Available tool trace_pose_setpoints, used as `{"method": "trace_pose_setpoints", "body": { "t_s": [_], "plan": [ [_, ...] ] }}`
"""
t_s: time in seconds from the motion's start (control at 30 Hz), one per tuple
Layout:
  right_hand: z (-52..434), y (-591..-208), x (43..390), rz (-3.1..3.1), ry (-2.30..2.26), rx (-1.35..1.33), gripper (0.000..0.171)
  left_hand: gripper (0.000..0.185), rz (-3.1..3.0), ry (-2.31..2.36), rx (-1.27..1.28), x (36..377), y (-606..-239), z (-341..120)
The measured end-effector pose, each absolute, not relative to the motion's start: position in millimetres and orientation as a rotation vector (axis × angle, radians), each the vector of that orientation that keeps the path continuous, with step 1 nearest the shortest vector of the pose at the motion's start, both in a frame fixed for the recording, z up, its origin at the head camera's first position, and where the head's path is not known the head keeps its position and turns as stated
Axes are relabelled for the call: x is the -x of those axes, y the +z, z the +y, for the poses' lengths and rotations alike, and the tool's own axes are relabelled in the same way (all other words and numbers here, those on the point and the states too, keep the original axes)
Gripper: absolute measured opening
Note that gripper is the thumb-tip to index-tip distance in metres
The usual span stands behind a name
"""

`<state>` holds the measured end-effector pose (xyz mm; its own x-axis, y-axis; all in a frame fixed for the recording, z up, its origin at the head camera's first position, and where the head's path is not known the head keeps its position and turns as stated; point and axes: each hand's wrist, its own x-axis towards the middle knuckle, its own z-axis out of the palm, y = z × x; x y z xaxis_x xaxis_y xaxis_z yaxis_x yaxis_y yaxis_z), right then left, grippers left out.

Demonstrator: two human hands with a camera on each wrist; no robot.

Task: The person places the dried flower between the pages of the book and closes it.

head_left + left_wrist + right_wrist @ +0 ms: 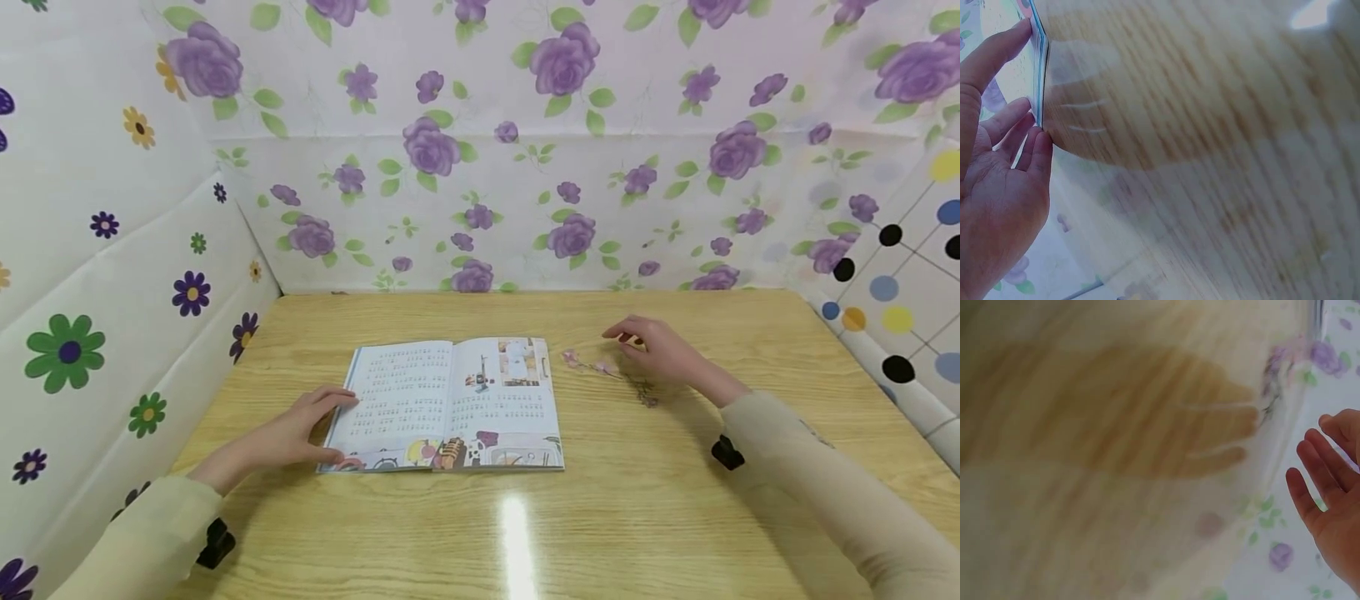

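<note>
An open booklet (450,404) with printed rows and small pictures lies flat in the middle of the wooden table (637,517). My left hand (300,433) rests on its left edge with fingers nearly straight; in the left wrist view the fingertips (1041,140) touch the booklet's page edges (1040,75). My right hand (656,350) hovers with relaxed fingers just right of a small pink flower sprig (600,367) that lies on the table beside the booklet. The right wrist view shows that hand (1329,494) spread and holding nothing, with the sprig (1275,369) blurred.
Floral paper walls (480,167) close in the table at the back and left, and a dotted panel (900,317) at the right. A bright light glare (517,533) lies on the wood near the front.
</note>
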<state>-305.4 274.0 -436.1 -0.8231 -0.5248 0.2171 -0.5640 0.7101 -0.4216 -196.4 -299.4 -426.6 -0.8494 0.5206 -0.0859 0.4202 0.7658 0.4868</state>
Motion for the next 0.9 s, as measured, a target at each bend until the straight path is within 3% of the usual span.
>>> {"method": "trace_pose_setpoints", "body": {
  "t_s": [0.23,0.9],
  "plan": [
    [290,-445,308,-2.913,0.774,-0.904,0.035,0.078,2.743,0.695,-0.737,195,-425,-301],
    [302,-444,333,-2.96,0.805,-0.974,0.019,0.078,2.729,0.722,-0.725,193,-424,-300]
  ]
}}
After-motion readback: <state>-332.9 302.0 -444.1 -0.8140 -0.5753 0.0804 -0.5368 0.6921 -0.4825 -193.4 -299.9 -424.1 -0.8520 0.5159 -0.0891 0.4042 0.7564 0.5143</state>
